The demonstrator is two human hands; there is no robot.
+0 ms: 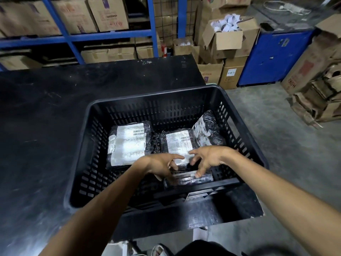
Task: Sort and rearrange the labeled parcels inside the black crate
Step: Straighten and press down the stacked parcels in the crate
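The black slotted crate [245, 137] stands on the table's near right corner. Inside it, a dark parcel with a large white label [127, 143] lies flat on the left. A second labeled parcel [177, 140] lies in the middle, and a third [207, 129] leans against the right wall. A dark wrapped parcel [191, 180] lies along the near wall. My left hand [162, 166] and my right hand [209, 157] reach into the crate above this near parcel and the middle parcel's front edge. Both have spread fingers. A right fingertip touches the near parcel.
The black table [46, 126] stretches left and behind the crate. Blue shelving [110, 35] with cardboard boxes runs along the back. Open cartons [228, 39], a blue cabinet [273, 58] and a heap of torn cardboard [317, 93] stand on the concrete floor to the right.
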